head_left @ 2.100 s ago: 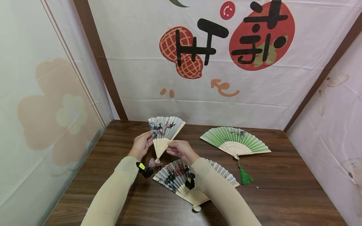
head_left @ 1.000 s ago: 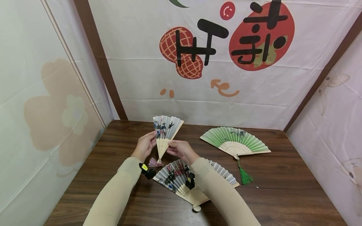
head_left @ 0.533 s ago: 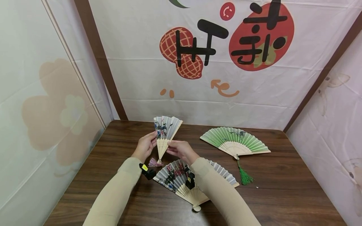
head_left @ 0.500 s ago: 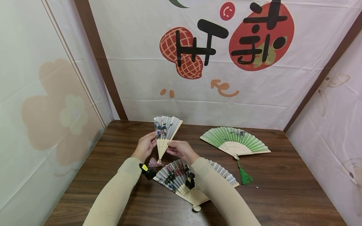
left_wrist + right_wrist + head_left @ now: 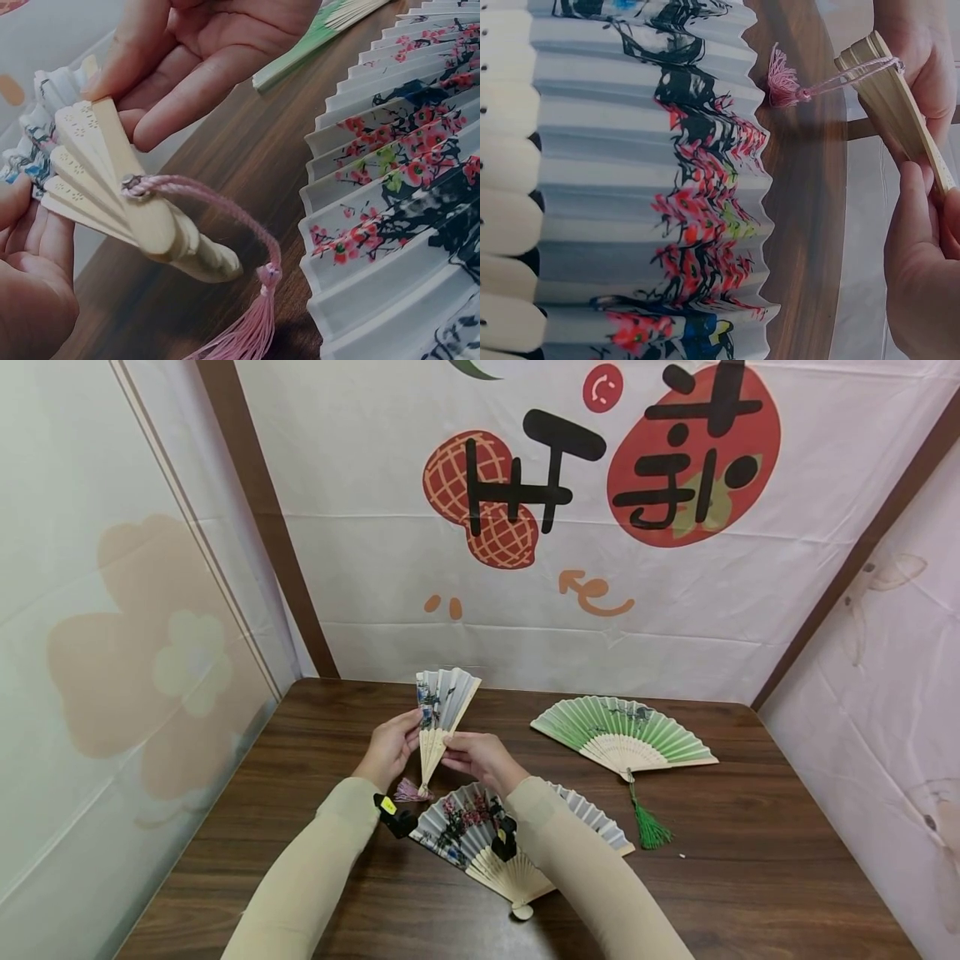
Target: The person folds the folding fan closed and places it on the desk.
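Observation:
Between both hands is a partly spread folding fan (image 5: 442, 710), pale grey-blue with painted flowers and light wooden ribs. My left hand (image 5: 393, 747) pinches its left edge, fingertips on the printed leaf. On the opposite side, my right hand (image 5: 483, 756) grips the outer rib between thumb and fingers. A pink tassel (image 5: 244, 322) hangs by a cord from the pivot end, seen close in the left wrist view. Below the right forearm, a second folding fan (image 5: 457, 827) with red blossoms lies spread on the table, partly hidden by that arm.
A green folding fan (image 5: 626, 731) lies spread at the back right, its green tassel (image 5: 651, 827) trailing toward the front. The dark wooden table (image 5: 750, 877) ends at a white printed cloth backdrop (image 5: 375, 568). Cloth panels stand on both sides.
The held fan has narrowed: its left edge has come inward toward the right edge as my left hand moved right. My right hand has stayed nearly in place. The other fans lie unmoved.

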`<state>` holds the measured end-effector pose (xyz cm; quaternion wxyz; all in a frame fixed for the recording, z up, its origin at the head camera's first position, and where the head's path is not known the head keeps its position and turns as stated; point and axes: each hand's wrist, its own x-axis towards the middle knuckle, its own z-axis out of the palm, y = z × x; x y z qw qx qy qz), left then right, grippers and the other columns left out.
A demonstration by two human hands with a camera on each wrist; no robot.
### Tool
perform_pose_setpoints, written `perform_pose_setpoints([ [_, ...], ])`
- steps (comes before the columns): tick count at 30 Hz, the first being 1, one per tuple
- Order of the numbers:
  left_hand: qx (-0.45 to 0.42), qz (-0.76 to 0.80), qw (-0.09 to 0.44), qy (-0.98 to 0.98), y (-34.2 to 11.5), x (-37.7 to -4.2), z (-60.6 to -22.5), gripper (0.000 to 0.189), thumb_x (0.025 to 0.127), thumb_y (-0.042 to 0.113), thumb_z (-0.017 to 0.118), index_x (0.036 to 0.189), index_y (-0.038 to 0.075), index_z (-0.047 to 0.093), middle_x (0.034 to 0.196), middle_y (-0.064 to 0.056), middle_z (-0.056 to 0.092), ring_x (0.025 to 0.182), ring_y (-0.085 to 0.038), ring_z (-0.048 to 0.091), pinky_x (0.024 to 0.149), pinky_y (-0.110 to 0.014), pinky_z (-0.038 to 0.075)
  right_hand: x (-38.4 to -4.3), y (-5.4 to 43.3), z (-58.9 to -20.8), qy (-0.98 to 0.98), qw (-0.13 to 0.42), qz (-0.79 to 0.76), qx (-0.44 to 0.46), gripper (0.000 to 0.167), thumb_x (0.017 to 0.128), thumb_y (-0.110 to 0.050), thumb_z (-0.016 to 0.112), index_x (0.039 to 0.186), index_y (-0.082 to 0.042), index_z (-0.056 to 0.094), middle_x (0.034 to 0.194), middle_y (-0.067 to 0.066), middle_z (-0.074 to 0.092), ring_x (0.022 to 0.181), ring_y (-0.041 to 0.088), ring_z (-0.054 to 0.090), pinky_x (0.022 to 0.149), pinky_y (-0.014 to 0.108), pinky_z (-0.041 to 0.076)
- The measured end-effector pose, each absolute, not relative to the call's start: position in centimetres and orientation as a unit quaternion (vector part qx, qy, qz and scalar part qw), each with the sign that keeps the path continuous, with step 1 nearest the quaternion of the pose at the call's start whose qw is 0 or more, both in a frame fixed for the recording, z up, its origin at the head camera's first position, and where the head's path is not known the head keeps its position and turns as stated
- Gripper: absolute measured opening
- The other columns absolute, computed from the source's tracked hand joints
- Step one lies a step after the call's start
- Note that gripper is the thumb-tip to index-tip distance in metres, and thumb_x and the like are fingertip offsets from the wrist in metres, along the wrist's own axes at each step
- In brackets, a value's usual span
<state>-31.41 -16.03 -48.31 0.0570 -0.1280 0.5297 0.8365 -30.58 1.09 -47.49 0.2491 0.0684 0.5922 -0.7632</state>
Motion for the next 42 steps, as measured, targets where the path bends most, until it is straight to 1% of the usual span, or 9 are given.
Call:
perform_pose_setpoints([
  [6, -0.127, 0.835, 0.051, 0.533, -15.83, -31.43, -48.42, 0.05, 0.104, 0.01, 0.051, 0.149, -0.007, 0.036, 0.083, 0.015, 0.069, 0.079, 0.003, 0.067, 0.08, -0.011, 0.057, -30.6, 1.04, -47.36, 0.596, 0.25, -0.76, 0.064, 0.031, 0.099, -0.005, 0.059, 0.127, 0.008, 0.061, 0.079, 0.0, 0.068, 0.071, 0.009, 0.067, 0.083, 0.027, 0.062],
  [12, -0.127, 0.822, 0.043, 0.553, -15.64, -31.42, -48.49, 0.048, 0.103, 0.01, 0.051, 0.146, -0.009, 0.039, 0.081, 0.015, 0.068, 0.078, 0.002, 0.066, 0.078, -0.013, 0.057, -30.71, 1.03, -47.58, 0.596, 0.253, -0.759, 0.066, 0.031, 0.099, -0.004, 0.059, 0.127, 0.008, 0.061, 0.078, 0.0, 0.068, 0.07, 0.009, 0.067, 0.084, 0.028, 0.062],
  [18, -0.132, 0.81, 0.035, 0.57, -15.41, -31.28, -48.45, 0.047, 0.104, 0.012, 0.052, 0.145, -0.008, 0.043, 0.084, 0.016, 0.067, 0.079, 0.003, 0.066, 0.083, -0.015, 0.058, -30.71, 1.11, -47.55, 0.596, 0.255, -0.759, 0.068, 0.032, 0.099, -0.005, 0.059, 0.128, 0.007, 0.061, 0.079, -0.001, 0.068, 0.07, 0.009, 0.066, 0.081, 0.026, 0.062],
  [21, -0.132, 0.804, 0.04, 0.579, -15.37, -31.23, -48.45, 0.046, 0.104, 0.013, 0.052, 0.145, -0.006, 0.043, 0.088, 0.015, 0.067, 0.08, 0.004, 0.065, 0.084, -0.014, 0.057, -30.62, 1.14, -47.41, 0.598, 0.255, -0.757, 0.068, 0.032, 0.099, -0.005, 0.06, 0.128, 0.007, 0.061, 0.079, -0.001, 0.068, 0.071, 0.009, 0.066, 0.083, 0.027, 0.062],
  [27, -0.132, 0.799, 0.044, 0.585, -15.38, -31.17, -48.56, 0.048, 0.104, 0.018, 0.053, 0.145, -0.006, 0.044, 0.095, 0.011, 0.066, 0.083, 0.003, 0.065, 0.083, -0.013, 0.057, -30.65, 1.09, -47.43, 0.599, 0.256, -0.756, 0.065, 0.032, 0.099, -0.005, 0.059, 0.129, 0.007, 0.06, 0.08, 0.0, 0.067, 0.072, 0.009, 0.066, 0.093, 0.032, 0.06],
  [30, -0.129, 0.799, 0.042, 0.586, -15.42, -31.18, -48.59, 0.048, 0.103, 0.017, 0.054, 0.144, -0.007, 0.045, 0.093, 0.012, 0.066, 0.083, 0.003, 0.065, 0.083, -0.012, 0.057, -30.63, 1.03, -47.43, 0.599, 0.256, -0.756, 0.061, 0.032, 0.099, -0.005, 0.059, 0.128, 0.008, 0.06, 0.08, 0.0, 0.067, 0.072, 0.009, 0.066, 0.092, 0.032, 0.06],
  [34, -0.125, 0.8, 0.039, 0.586, -15.34, -31.21, -48.63, 0.047, 0.103, 0.013, 0.054, 0.143, -0.009, 0.044, 0.087, 0.013, 0.066, 0.08, 0.002, 0.065, 0.078, -0.011, 0.056, -30.53, 0.95, -47.4, 0.602, 0.257, -0.754, 0.06, 0.031, 0.099, -0.005, 0.059, 0.127, 0.008, 0.061, 0.078, -0.001, 0.068, 0.071, 0.009, 0.066, 0.087, 0.03, 0.061],
  [38, -0.118, 0.804, 0.04, 0.582, -15.18, -31.17, -48.61, 0.046, 0.103, 0.012, 0.053, 0.143, -0.011, 0.044, 0.082, 0.014, 0.067, 0.078, 0.002, 0.065, 0.076, -0.011, 0.057, -30.53, 0.83, -47.55, 0.606, 0.257, -0.751, 0.057, 0.032, 0.099, -0.006, 0.059, 0.128, 0.008, 0.061, 0.08, 0.0, 0.068, 0.072, 0.009, 0.066, 0.089, 0.031, 0.061],
  [42, -0.118, 0.81, 0.041, 0.572, -15.11, -31.15, -48.58, 0.044, 0.103, 0.014, 0.055, 0.139, -0.009, 0.048, 0.081, 0.013, 0.069, 0.078, 0.001, 0.067, 0.077, -0.014, 0.058, -30.56, 0.75, -47.6, 0.604, 0.258, -0.752, 0.058, 0.032, 0.099, -0.006, 0.059, 0.128, 0.008, 0.061, 0.081, 0.0, 0.068, 0.073, 0.009, 0.066, 0.09, 0.031, 0.061],
])
